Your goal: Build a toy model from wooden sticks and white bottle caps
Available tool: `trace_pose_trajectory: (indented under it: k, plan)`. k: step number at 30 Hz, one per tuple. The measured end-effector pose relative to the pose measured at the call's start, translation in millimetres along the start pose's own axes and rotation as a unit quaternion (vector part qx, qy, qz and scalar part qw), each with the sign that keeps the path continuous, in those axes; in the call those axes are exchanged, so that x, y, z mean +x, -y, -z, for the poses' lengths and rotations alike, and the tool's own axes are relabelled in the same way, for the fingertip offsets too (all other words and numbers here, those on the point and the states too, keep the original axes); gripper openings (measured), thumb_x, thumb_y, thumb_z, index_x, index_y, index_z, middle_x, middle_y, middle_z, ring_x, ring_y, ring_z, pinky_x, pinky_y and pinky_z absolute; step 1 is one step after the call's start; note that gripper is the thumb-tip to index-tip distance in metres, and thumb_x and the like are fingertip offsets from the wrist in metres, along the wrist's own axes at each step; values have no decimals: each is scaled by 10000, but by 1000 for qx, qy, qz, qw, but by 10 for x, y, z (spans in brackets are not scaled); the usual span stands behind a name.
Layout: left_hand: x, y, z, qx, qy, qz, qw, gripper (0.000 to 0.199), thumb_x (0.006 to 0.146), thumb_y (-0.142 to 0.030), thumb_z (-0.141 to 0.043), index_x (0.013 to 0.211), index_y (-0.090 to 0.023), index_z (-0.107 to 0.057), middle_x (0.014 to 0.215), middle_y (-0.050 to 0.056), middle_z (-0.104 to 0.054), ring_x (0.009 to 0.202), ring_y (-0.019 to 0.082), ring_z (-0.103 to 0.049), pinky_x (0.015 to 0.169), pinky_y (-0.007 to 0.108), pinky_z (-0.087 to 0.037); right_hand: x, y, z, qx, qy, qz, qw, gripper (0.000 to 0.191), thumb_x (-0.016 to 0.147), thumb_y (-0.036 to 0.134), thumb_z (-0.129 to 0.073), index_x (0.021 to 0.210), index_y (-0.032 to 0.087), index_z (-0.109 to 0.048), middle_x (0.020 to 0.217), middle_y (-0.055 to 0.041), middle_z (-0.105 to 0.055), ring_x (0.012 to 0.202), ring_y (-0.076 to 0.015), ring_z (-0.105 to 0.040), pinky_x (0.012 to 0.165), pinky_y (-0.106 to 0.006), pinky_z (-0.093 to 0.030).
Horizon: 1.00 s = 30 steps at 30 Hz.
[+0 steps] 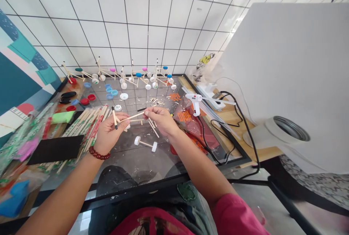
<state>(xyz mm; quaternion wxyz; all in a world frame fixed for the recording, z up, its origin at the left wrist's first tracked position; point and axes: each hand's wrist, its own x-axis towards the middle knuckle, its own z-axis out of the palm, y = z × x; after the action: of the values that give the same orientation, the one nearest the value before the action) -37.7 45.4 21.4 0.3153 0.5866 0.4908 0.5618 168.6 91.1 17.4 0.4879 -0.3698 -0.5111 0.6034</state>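
Stick frame (136,115) left of the glue gun (195,104)
Nearer than the glue gun lies a wheel pair (146,144). The left hand (107,129) grips the stick frame and the right hand (162,120) pinches its end; uneven pulling could bend or snap it. Beyond the glue gun stand stick models (139,75).

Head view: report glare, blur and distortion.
Head view, upper right: pale glare on the wall tiles; head view, upper part: their lines splay outward; head view, lower left: the blue item looks smeared; head view, centre: left hand and right hand look clearer.
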Motion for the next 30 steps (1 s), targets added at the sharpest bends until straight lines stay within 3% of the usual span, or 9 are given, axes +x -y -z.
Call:
trace_pose_trajectory:
  k: [4,8,12,16,19,23,25,30]
  plan:
    - [-14,72,4,-9,-15,-7,1000,140,807,-382,-832,784,-245,-815,968,72,-804,1036,294,-734,933,413,-598,-17,28,-5,28,10,-8,1000,214,745,382,-862,763,199,-752,729,7,-728,758,-150,-651,814,-294,-533]
    - [-39,117,-3,-48,-1,-18,999,142,829,-370,-835,805,-231,-815,1009,77,-802,1002,268,-737,792,364,-617,-61,69,-39,21,72,-4,997,236,779,420,-831,778,204,-737,723,9,-715,725,-150,-637,791,-301,-521]
    - [-51,90,-28,-73,-5,10,997,185,787,-388,-865,806,-213,-808,1016,89,-799,922,249,-736,645,316,-604,-141,133,-106,-174,91,123,973,103,869,281,-725,793,212,-741,783,6,-732,758,-158,-648,823,-322,-507]
    - [3,11,-10,-59,-49,39,996,205,731,-388,-898,761,-212,-797,951,82,-797,948,257,-740,684,322,-614,-160,170,1,-353,-20,212,911,122,901,183,-691,841,239,-782,875,-14,-793,895,-202,-715,951,-365,-490]
    - [62,-38,44,-35,-23,99,994,281,655,-426,-929,730,-197,-784,863,73,-784,816,233,-723,630,308,-581,-116,118,170,-395,-92,180,896,99,897,187,-727,848,241,-795,919,-24,-807,930,-225,-737,933,-365,-506]
    - [86,-68,98,36,41,180,982,395,623,-511,-913,812,-183,-801,635,11,-684,540,158,-563,491,273,-447,-67,13,284,-474,-97,105,869,123,860,228,-819,752,228,-759,914,-26,-807,953,-255,-747,920,-384,-497]
    - [76,-77,99,84,67,176,979,371,659,-520,-873,829,-198,-802,598,-7,-654,537,163,-549,505,276,-434,-61,1,291,-508,-103,95,850,123,907,204,-763,785,227,-770,960,-37,-816,1010,-265,-748,947,-395,-481]
    - [54,-43,71,156,88,90,980,279,754,-505,-774,762,-226,-777,843,38,-767,781,225,-662,681,302,-506,-82,51,264,-553,-112,67,823,210,953,123,-636,983,236,-809,1152,-58,-817,1175,-284,-719,1017,-426,-440]
